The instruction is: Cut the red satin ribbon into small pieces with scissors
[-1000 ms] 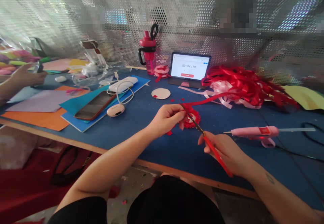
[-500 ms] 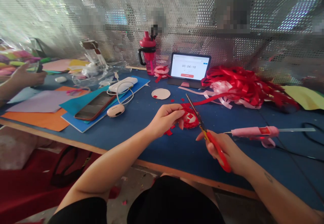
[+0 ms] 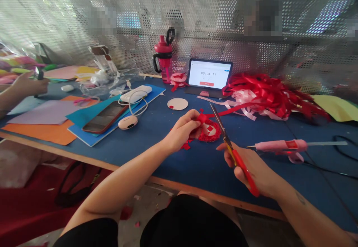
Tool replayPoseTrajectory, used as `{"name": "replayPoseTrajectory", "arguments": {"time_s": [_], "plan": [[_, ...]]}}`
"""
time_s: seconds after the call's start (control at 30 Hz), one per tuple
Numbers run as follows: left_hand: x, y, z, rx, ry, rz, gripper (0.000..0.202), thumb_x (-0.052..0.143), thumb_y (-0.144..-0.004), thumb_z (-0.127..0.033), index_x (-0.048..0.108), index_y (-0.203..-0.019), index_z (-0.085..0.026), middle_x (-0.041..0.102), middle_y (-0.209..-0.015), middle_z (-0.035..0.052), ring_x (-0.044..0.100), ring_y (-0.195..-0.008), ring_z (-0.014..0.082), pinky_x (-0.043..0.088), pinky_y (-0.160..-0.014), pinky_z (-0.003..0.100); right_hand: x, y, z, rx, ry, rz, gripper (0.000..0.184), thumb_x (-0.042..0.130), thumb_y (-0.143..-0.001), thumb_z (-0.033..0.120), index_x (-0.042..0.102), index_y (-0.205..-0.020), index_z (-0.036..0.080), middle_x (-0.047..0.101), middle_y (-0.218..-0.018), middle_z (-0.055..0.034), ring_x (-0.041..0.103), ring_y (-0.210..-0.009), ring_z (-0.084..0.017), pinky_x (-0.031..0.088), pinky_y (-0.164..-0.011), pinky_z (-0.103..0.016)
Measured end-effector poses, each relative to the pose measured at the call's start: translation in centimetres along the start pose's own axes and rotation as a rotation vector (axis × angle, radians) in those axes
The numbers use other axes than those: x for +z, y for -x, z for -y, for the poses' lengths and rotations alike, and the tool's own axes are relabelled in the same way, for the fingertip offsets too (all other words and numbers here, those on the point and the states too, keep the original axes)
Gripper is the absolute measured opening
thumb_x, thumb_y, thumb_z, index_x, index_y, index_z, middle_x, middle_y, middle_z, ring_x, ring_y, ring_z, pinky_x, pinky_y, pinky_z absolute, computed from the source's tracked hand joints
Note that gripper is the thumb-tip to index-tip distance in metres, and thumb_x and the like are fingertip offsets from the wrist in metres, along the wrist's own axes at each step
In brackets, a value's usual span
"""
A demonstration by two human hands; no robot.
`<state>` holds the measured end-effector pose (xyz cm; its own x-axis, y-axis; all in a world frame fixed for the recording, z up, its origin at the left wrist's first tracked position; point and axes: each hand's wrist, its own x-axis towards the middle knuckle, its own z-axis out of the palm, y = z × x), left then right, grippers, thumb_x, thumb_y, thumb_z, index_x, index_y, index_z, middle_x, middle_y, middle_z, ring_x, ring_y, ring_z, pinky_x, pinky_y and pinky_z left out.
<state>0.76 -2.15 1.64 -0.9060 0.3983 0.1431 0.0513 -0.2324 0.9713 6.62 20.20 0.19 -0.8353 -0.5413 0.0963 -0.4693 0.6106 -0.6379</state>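
Observation:
My left hand (image 3: 183,129) pinches the end of a red ribbon (image 3: 233,110) that runs right to a tangled ribbon pile. Just beside and partly behind those fingers lies a round piece edged with red ribbon (image 3: 214,138), its pale middle carrying small red bits. My right hand (image 3: 261,170) is closed around scissors (image 3: 242,168) with red and yellow handles. Their blades point up and away, to the right of the pinched end, near the ribbon strip. Whether the blades touch the ribbon I cannot tell. Red scraps (image 3: 186,145) lie under my left hand.
A pink glue gun (image 3: 279,145) lies at right, its cord trailing. Behind are a ribbon pile (image 3: 263,90), a tablet timer (image 3: 209,73), a pale disc (image 3: 179,104) and a bottle (image 3: 163,55). Left are a phone (image 3: 106,117), coloured sheets (image 3: 41,111) and another person's hand (image 3: 28,83).
My left hand has lifted slightly, and the ribbon end now shows at its fingertips. The scissors have shifted a little right, away from that hand. The timer went from 04:10 to 04:11.

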Motion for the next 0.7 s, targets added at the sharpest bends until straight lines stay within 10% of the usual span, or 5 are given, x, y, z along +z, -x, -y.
{"name": "replayPoseTrajectory", "arguments": {"time_s": [0.27,0.7], "plan": [[0.16,-0.08,-0.27,0.046,-0.055,-0.065,0.018,0.063,-0.080,-0.028,0.054,-0.079,-0.014,0.066,-0.070,0.0017,0.060,-0.062,0.0066,0.048,-0.062,0.018,0.17,-0.19,-0.64,0.071,0.070,0.018,0.037,0.049,-0.084,0.047,0.050,-0.111,0.020,0.056,-0.072,-0.0020,0.055,-0.059,-0.018,0.040,-0.053,-0.027],[0.36,0.20,-0.63,-0.003,-0.107,-0.052,0.024,0.067,-0.077,-0.034,0.055,-0.077,-0.012,0.064,-0.059,0.0010,0.043,-0.042,0.0014,0.032,-0.040,0.014,0.18,-0.35,-0.51,0.040,0.184,0.076,0.030,0.045,-0.086,0.045,0.046,-0.103,0.021,0.048,-0.064,0.0032,0.044,-0.053,-0.015,0.024,-0.052,-0.025]]}}
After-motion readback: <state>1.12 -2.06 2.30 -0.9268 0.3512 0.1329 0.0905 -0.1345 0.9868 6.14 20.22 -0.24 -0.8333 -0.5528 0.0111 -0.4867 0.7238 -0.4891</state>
